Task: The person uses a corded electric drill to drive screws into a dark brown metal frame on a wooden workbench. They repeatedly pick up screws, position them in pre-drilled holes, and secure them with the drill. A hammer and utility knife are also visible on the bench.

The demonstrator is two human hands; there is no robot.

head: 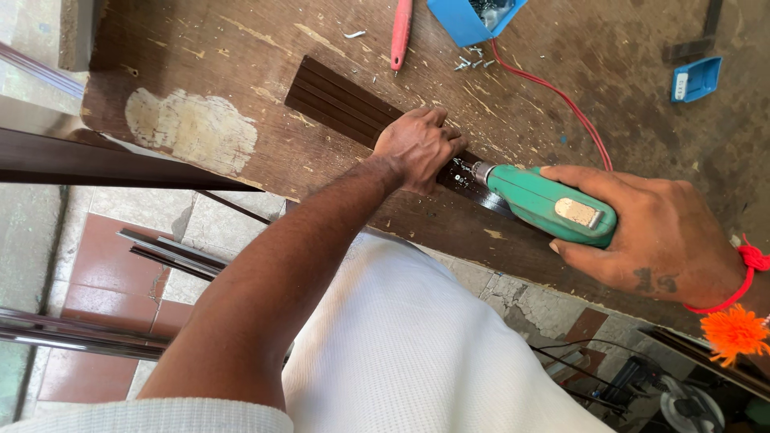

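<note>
A dark brown ribbed strip (341, 100) lies diagonally on the worn wooden workbench (561, 96). My left hand (419, 147) presses down on the strip with fingers curled over it. My right hand (654, 236) grips a green electric drill (549, 207) lying nearly level. Its chuck (481, 171) points left at the strip right beside my left fingers. Small metal shavings show at the drill tip. A red thread with an orange tassel (734, 333) is tied on my right wrist.
A blue box (465, 20) with screws sits at the bench's far edge, loose screws (473, 60) beside it. A red-handled tool (400, 32), a red cable (561, 100) and a small blue tray (696, 78) lie nearby. Metal profiles (172, 252) rest on the tiled floor below.
</note>
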